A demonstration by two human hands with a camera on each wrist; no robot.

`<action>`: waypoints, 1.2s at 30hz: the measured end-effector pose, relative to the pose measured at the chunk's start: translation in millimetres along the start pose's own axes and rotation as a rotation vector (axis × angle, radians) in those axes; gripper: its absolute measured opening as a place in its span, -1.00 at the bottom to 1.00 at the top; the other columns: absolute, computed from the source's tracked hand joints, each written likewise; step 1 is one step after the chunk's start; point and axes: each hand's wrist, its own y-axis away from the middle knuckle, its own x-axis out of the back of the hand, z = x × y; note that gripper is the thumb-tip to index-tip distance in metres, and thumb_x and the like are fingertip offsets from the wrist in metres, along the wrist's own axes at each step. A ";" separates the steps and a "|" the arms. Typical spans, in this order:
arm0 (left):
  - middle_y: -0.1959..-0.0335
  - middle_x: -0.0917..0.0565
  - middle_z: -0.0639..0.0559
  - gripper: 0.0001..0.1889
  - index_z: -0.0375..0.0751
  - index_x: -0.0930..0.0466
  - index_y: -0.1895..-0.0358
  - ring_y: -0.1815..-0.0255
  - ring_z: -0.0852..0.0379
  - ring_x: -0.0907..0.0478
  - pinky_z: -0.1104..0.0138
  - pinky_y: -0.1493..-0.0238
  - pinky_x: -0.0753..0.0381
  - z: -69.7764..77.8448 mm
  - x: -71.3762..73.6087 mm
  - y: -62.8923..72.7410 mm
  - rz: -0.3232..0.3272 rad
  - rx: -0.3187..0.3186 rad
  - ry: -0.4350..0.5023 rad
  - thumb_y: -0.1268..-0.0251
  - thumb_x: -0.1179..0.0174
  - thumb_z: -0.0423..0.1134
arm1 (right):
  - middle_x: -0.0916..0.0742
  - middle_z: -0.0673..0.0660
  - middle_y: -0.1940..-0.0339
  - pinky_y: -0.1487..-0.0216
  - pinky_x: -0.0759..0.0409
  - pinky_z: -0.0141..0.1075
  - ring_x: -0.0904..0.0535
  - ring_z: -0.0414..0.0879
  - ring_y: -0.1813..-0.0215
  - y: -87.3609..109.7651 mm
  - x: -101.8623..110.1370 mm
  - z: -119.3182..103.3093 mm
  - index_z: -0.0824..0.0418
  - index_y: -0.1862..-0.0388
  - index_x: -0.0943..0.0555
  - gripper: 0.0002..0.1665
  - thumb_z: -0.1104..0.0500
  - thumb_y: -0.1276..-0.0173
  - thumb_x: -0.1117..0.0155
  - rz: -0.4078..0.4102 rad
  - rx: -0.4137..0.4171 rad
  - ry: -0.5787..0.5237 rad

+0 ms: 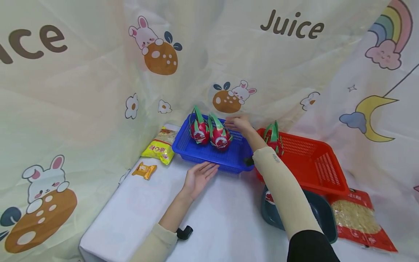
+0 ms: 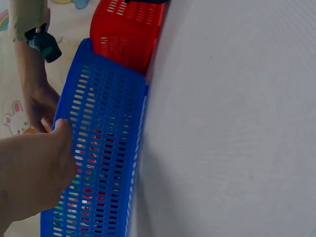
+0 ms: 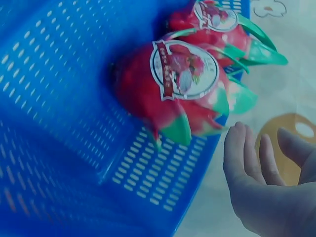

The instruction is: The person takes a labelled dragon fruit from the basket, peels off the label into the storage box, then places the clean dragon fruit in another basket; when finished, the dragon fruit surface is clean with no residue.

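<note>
A blue plastic basket (image 1: pixel 196 154) stands near the back wall with two dragon fruits inside, one to the left (image 1: pixel 199 131) and one to the right (image 1: pixel 220 138). Palm up, my left hand (image 1: pixel 199 178) lies at the basket's front side with its fingers extended; whether it touches the rim is hard to tell. My right hand (image 1: pixel 240 124) is at the basket's back rim, close to the right dragon fruit. In the right wrist view its fingers are slightly bent and hold nothing, just outside the rim.
To the right sits a red basket (image 1: pixel 304 145) with another dragon fruit (image 1: pixel 276 143) in it. A dark teal basin (image 1: pixel 322 214) and a red-edged bag of grain (image 1: pixel 356 214) lie in front. On the left are a yellow food bag (image 1: pixel 159 150) and an orange wrapped snack (image 1: pixel 144 170).
</note>
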 end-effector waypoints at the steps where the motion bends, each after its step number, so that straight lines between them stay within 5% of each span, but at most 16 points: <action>1: -0.60 -0.07 -0.53 -0.41 -0.60 0.10 -0.55 -0.62 -0.41 -0.09 -0.03 -0.62 -0.15 -0.2 0.1 0.3 0.001 0.001 0.003 -0.69 0.26 -0.25 | -0.61 0.43 -0.37 -0.43 -0.50 -0.04 -0.56 0.23 -0.40 -1.6 -3.0 0.5 0.48 -0.43 -0.47 -0.50 0.26 -0.62 -0.17 -0.002 0.002 0.005; 11: -0.60 -0.09 -0.51 -0.38 -0.58 0.12 -0.58 -0.62 -0.40 -0.12 -0.02 -0.62 -0.17 -1.0 -2.9 1.7 0.003 -0.003 0.004 -0.69 0.27 -0.23 | -0.55 0.36 -0.46 -0.48 -0.47 -0.04 -0.49 0.21 -0.47 -17.4 -23.3 0.8 0.42 -0.50 -0.42 -0.45 0.28 -0.61 -0.15 -0.021 0.026 0.090; 22: -0.62 -0.06 -0.48 -0.38 -0.57 0.13 -0.59 -0.63 -0.38 -0.10 0.00 -0.64 -0.11 -2.1 -3.0 5.2 -0.003 0.016 0.022 -0.69 0.28 -0.23 | -0.61 0.34 -0.32 -0.35 -0.60 -0.03 -0.59 0.19 -0.25 -7.8 -25.5 2.7 0.40 -0.34 -0.59 -0.52 0.30 -0.49 -0.32 0.069 0.041 0.235; 27: -0.61 -0.09 -0.45 -0.38 -0.55 0.10 -0.59 -0.63 -0.36 -0.12 0.01 -0.63 -0.14 -2.2 -2.1 3.7 -0.014 0.017 0.021 -0.69 0.25 -0.22 | -0.71 0.38 -0.19 -0.24 -0.68 -0.02 -0.70 0.21 -0.18 2.3 -17.7 6.5 0.40 -0.25 -0.66 -0.56 0.31 -0.43 -0.42 0.146 0.058 0.182; 36: -0.61 -0.09 -0.47 -0.39 -0.55 0.10 -0.59 -0.62 -0.36 -0.13 0.02 -0.62 -0.18 -0.9 1.2 0.8 -0.012 0.007 0.021 -0.70 0.27 -0.21 | -0.75 0.43 -0.11 -0.11 -0.73 -0.04 -0.78 0.19 -0.04 25.4 2.5 6.5 0.47 -0.23 -0.65 -0.57 0.30 -0.44 -0.41 0.163 0.057 0.049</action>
